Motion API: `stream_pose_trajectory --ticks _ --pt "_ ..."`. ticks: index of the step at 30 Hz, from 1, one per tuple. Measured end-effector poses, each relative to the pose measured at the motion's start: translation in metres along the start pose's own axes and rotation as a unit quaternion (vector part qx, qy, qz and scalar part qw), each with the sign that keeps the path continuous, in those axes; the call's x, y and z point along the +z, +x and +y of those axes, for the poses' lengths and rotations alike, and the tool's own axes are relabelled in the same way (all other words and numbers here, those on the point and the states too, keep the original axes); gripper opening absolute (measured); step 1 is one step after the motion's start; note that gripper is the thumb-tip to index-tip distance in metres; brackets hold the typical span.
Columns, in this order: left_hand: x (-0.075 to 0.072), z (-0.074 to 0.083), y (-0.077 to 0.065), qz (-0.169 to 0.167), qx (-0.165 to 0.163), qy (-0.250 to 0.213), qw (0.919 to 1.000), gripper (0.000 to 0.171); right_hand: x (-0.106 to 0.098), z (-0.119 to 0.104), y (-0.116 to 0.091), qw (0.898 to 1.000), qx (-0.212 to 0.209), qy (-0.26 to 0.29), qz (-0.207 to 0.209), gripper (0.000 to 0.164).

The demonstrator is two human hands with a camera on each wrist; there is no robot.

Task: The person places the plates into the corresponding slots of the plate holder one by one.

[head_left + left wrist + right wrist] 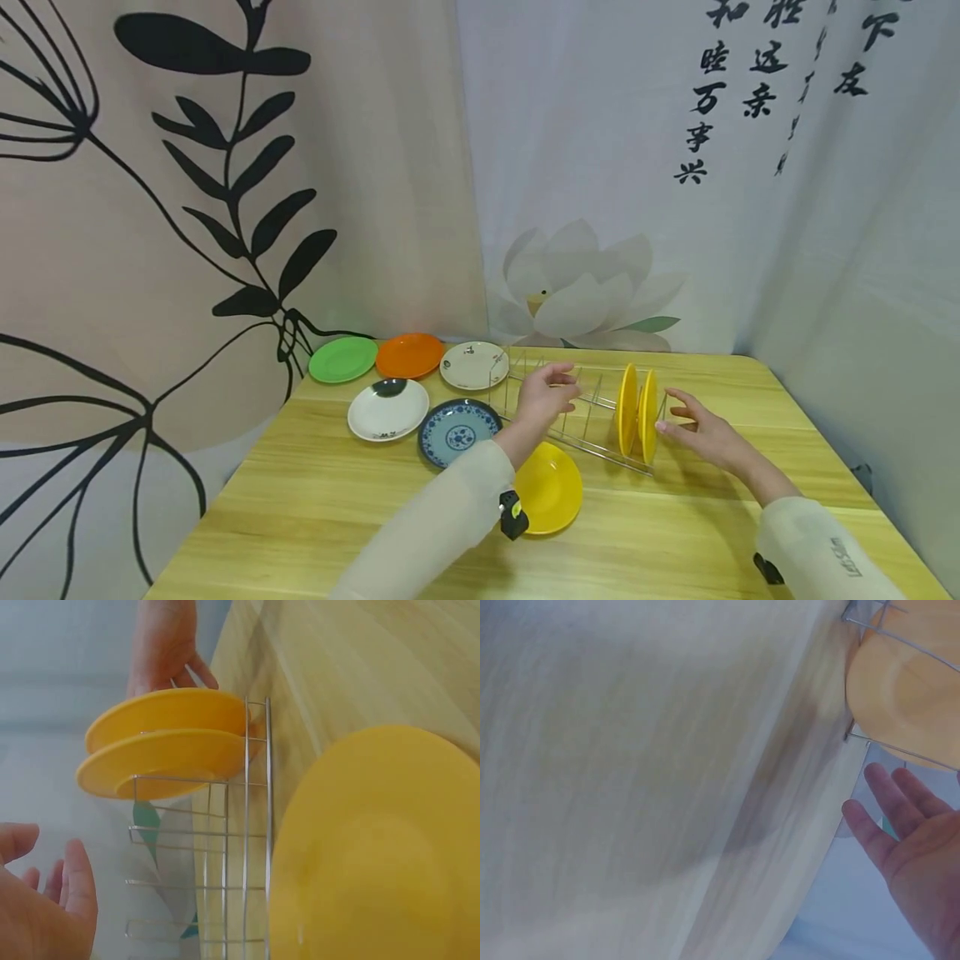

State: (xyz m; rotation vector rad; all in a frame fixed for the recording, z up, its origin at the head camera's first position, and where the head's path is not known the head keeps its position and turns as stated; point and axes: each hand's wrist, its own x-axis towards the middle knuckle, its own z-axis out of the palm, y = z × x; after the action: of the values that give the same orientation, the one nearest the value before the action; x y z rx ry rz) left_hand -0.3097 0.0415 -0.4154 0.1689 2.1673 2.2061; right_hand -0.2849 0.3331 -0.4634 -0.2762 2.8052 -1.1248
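A wire dish rack [592, 446] stands on the table, with two yellow plates [627, 408] upright in its right end. My left hand [546, 396] hovers over the rack's left part, fingers loosely bent and holding nothing. Beside the rack's right end is my right hand [701, 429], its fingers spread near the outer yellow plate [648, 417]; in the right wrist view that hand [922, 855] is apart from the plate. A third yellow plate [551, 492] lies flat in front of the rack, partly behind my left sleeve.
Left of the rack lie a green plate [342, 359], an orange plate [409, 356], a white patterned plate [474, 366], a white plate with a dark patch [387, 412] and a blue patterned plate [453, 433]. A printed curtain [390, 167] hangs behind the wooden table [300, 508].
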Motion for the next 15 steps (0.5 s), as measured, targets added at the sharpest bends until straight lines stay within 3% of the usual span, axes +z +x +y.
stream_pose_trajectory --ticks 7,15 --pt "-0.028 -0.008 -0.004 -0.004 -0.023 -0.026 0.9994 0.034 -0.002 -0.003 0.001 1.000 -0.005 0.003 0.000 0.075" --pt "-0.068 -0.012 -0.002 0.044 -0.028 -0.058 0.9969 0.038 -0.001 -0.004 0.003 1.000 -0.005 0.019 -0.003 0.077"
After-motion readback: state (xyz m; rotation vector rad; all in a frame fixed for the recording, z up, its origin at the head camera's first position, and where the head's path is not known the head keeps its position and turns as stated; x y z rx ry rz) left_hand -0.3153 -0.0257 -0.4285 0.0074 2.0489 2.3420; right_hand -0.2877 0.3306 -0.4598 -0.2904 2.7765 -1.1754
